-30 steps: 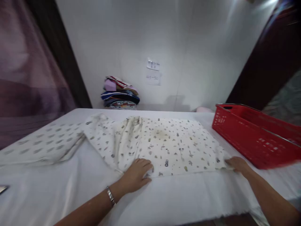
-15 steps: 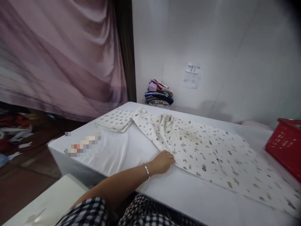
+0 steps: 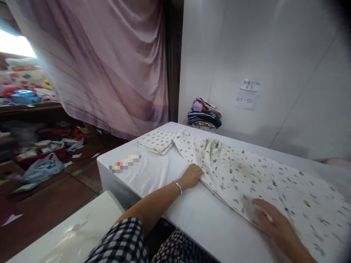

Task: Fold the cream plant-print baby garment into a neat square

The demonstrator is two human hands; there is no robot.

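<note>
across the white tabletop (image 3: 153, 175) the printed garment (image 3: 263, 179) lies spread flat, and i'd say i'm smoothing it. my left hand (image 3: 192, 175) presses open-palmed at its near edge, my right hand (image 3: 270, 219) flat on the cloth. near tabletop edge close; bare room leftward before the folded cloth (image 3: 157, 140).
</note>
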